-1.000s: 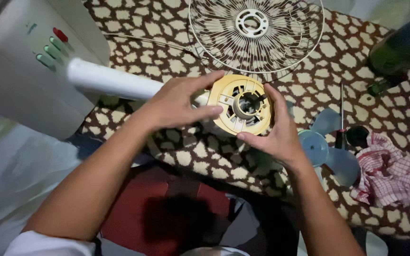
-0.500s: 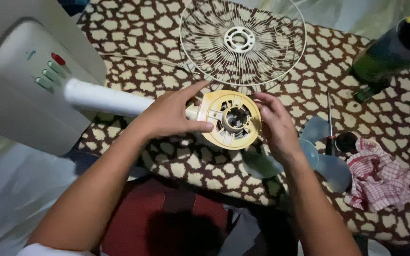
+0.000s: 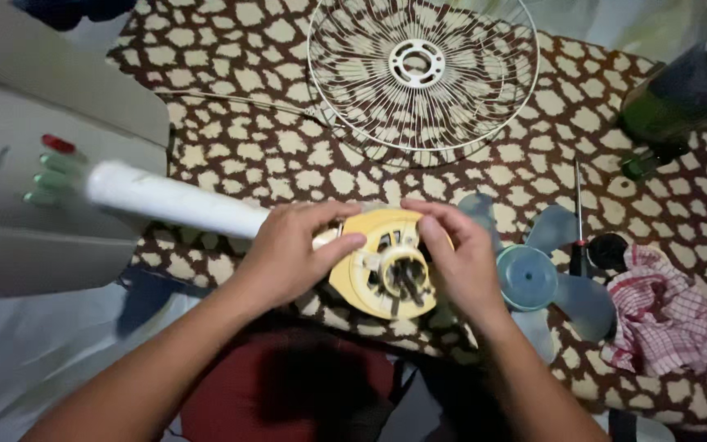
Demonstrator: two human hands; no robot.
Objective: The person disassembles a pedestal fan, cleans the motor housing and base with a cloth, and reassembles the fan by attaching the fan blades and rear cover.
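Left hand: grip closed on motor, left edge.
Right hand: grip clasps motor's right edge.
Change: motor now tilted lower.

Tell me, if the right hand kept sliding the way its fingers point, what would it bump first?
The right hand points up and left across the round yellow plastic fan motor housing. It would probably first meet the left hand gripping the housing's other side, though depth is hard to judge.
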